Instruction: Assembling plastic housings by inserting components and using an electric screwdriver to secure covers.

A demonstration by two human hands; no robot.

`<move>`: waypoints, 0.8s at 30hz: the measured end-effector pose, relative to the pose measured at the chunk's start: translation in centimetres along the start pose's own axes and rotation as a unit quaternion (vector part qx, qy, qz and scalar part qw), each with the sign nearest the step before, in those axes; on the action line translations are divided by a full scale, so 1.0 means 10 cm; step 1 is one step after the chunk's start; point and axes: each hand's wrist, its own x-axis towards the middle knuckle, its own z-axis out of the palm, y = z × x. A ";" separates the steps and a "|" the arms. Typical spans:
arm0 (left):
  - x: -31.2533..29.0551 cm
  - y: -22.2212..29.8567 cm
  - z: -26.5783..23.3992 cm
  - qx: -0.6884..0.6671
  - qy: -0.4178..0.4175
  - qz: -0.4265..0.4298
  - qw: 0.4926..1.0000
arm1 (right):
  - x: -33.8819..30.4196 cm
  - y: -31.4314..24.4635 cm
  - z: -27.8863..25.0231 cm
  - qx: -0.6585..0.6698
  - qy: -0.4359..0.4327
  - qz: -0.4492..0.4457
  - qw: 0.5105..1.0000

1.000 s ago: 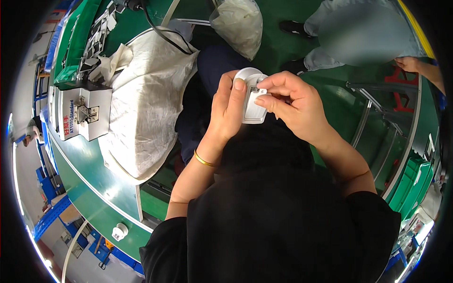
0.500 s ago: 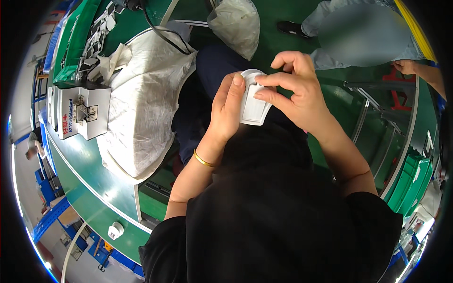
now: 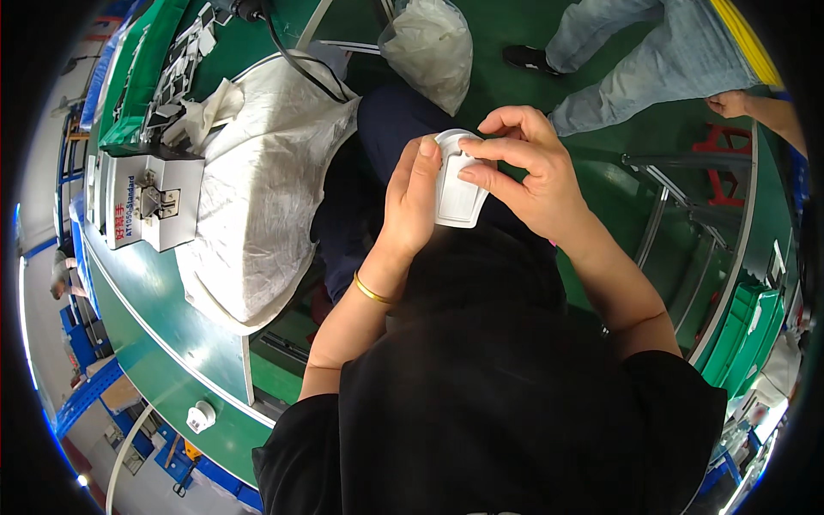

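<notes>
Workroom, green floor. Nearest: white plastic housing sits above dark trousers; left hand closes round its left edge, probably bracing it; right hand sets thumb and index, narrowly spaced, at its face, cannot tell whether gripping. Beyond: white cloth, boxy device on bench; farthest, co-worker's legs

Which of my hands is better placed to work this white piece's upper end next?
Probably your right hand: its thumb and a finger are at that end, while your left hand holds the white piece along its left edge.
</notes>
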 end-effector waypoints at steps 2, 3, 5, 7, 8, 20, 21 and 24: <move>0.00 0.01 -0.01 -0.009 0.000 0.008 1.000 | -0.01 -0.02 0.03 -0.004 0.005 -0.009 1.000; -0.01 0.02 -0.02 -0.005 0.001 0.026 1.000 | -0.02 -0.03 0.04 -0.011 0.008 -0.011 1.000; -0.04 0.07 -0.03 -0.003 0.005 0.049 0.999 | -0.01 -0.10 0.05 -0.021 0.009 -0.017 1.000; -0.10 0.11 -0.05 0.053 0.035 0.106 0.992 | 0.02 -0.17 0.06 0.022 0.018 -0.064 0.998; -0.14 0.15 -0.08 0.049 0.040 0.111 0.992 | 0.04 -0.19 0.06 0.028 0.013 -0.088 0.996; -0.62 0.52 -0.85 0.131 0.098 0.351 0.922 | 0.44 -0.84 0.69 0.353 -0.166 0.142 0.910; -0.68 0.54 -0.94 0.146 0.100 0.361 0.916 | 0.50 -0.92 0.76 0.350 -0.177 0.135 0.910; -0.82 0.62 -1.20 0.141 0.125 0.372 0.909 | 0.72 -1.14 0.97 0.333 -0.233 0.132 0.904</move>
